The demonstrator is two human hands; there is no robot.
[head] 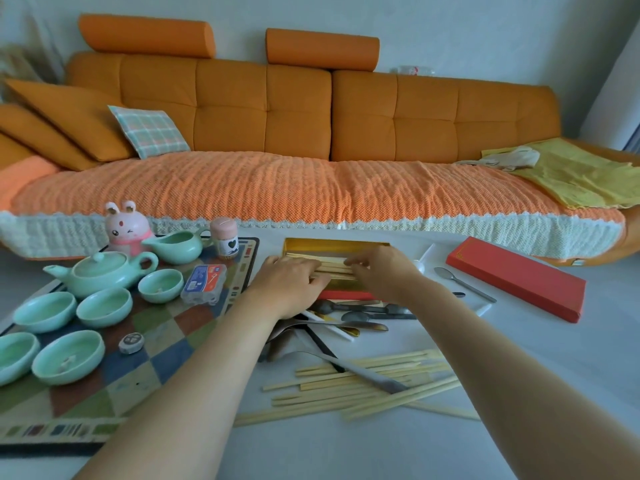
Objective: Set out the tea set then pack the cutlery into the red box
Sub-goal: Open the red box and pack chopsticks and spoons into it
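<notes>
1. The tea set looks set out: the teapot (pixel 100 271) and cups (pixel 104 306) sit on the mat (pixel 156 344) to the left. The step now is packing the cutlery.
2. The red box (pixel 332 244) lies open on the surface (pixel 519 358), in front of the person. Its red lid (pixel 516 278) lies off to the right.
3. Both hands are over the box, on a bundle of chopsticks (pixel 334 268) lying across it.
4. The right hand (pixel 381 271) pinches the bundle's right end with its fingertips.
5. The left hand (pixel 291 278) lies over the left end. Its fingers hide what is under them, so one cannot tell if it grips or only presses.
6. To do this well, the person should lay the sticks flat, side by side, with their ends lined up against the box wall.
7. Space should be kept for the rest: loose chopsticks (pixel 363 386) lie near the person, and spoons (pixel 360 313) lie just this side of the box.
8. Long things should go in first, all pointing the same way, so the lid can close.
</notes>
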